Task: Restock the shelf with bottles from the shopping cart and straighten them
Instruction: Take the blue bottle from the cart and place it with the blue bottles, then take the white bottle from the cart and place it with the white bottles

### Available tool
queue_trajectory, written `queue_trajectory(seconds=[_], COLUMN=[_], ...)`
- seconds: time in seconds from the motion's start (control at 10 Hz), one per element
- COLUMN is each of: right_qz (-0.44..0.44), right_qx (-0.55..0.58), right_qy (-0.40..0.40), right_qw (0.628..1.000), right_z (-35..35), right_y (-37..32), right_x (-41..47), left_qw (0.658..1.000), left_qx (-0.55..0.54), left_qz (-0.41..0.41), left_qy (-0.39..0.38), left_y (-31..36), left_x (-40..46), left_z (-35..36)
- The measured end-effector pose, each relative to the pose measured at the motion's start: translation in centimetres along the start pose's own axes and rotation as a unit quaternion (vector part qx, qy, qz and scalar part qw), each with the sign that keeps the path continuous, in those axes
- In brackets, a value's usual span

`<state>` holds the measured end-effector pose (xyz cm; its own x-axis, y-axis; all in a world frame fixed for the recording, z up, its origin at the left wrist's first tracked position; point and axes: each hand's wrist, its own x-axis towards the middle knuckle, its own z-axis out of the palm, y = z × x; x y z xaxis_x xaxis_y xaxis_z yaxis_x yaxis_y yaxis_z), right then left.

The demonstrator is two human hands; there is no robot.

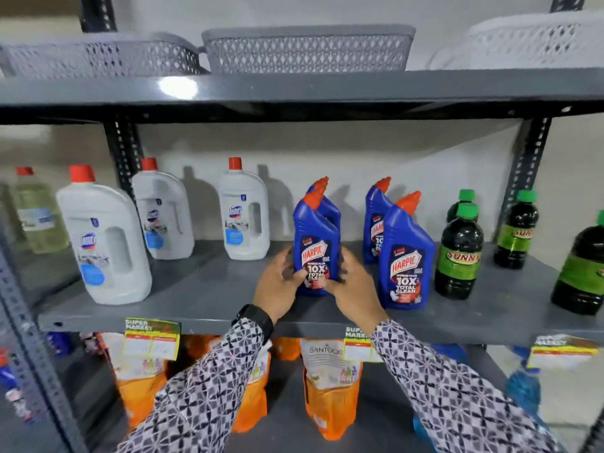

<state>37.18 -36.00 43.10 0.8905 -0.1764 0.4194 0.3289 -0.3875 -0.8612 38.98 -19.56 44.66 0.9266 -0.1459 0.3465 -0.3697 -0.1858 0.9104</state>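
Blue Harpic bottle (pixel 316 253) stands upright on the shelf (pixel 209 289), your left hand (pixel 277 282) and right hand (pixel 354 284) clasping its sides.

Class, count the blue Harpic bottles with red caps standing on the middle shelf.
4: front-left blue Harpic bottle between both hands, one close behind it; front-right one, one behind that. Others may be hidden.

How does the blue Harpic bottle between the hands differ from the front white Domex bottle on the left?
The blue Harpic bottle is slim with an angled orange-red nozzle; the white Domex bottle is wider with a straight red cap and a handle hole. The left hand and right hand hold the Harpic; nothing touches the Domex. Both stand upright on the grey shelf.
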Motion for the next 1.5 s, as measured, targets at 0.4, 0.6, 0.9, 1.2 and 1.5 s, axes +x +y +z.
queue_trajectory(seconds=[0.4,0.6,0.9,1.2,1.5], right_qz=[-0.12,-0.008,0.075,0.096,0.089], right_qx=[-0.01,-0.064,-0.329,-0.446,-0.485], right_qy=[-0.163,-0.436,-0.715,-0.7,-0.656], right_qw=[0.979,0.898,0.612,0.549,0.571], right_z=[12.9,31.1,49.4,56.0,57.1], right_y=[0.7,9.9,22.9,31.2,32.4], right_x=[-15.4,-26.7,-42.5,-53.2,-55.4], left_qw=[0.961,0.888,0.662,0.605,0.602], left_qx=[-0.011,-0.013,0.043,-0.049,-0.027], left_qz=[-0.039,-0.3,-0.706,-0.764,-0.767], left_qy=[0.274,0.349,0.247,0.218,0.22], left_y=[-10.7,-27.2,-45.3,-54.0,-55.1], left_x=[-23.0,-37.3,-55.5,-59.2,-60.2], left_z=[-10.7,-16.4,-21.5,-18.2,-18.8])
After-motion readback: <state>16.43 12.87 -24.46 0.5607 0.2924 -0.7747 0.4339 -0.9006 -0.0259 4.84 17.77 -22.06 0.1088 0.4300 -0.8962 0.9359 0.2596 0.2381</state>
